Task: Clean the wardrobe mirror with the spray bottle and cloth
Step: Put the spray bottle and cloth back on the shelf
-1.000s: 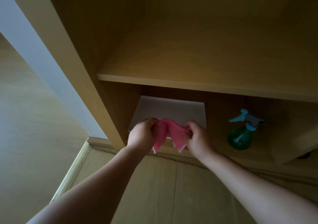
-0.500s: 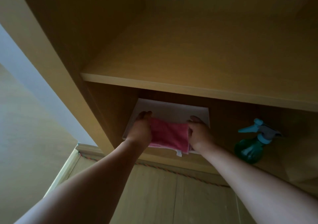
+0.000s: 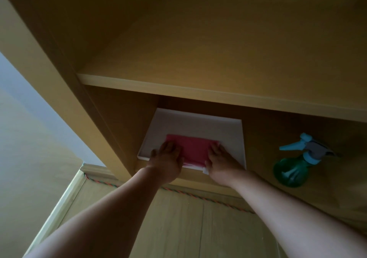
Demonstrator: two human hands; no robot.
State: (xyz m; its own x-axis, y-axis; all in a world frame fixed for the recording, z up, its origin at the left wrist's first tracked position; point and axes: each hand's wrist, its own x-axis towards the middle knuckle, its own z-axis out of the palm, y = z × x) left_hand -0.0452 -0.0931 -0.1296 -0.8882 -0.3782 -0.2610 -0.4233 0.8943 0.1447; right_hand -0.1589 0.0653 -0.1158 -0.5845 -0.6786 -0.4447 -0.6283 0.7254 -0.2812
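- The left grip (image 3: 167, 157) lies flat with straight fingers, pressing the left end of a folded pink cloth (image 3: 191, 148).
- The right grip (image 3: 219, 158) lies flat on the cloth's right end and grasps nothing.
- Beneath both grips is a shallow white rectangular tray (image 3: 198, 122) on a wooden wardrobe shelf (image 3: 258, 158).
- Right of the right grip, well apart from it, stands a green plastic spray bottle (image 3: 290, 170).

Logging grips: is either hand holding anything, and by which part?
Nothing gripped: left hand and right hand press flat on the pink cloth's opposite ends.
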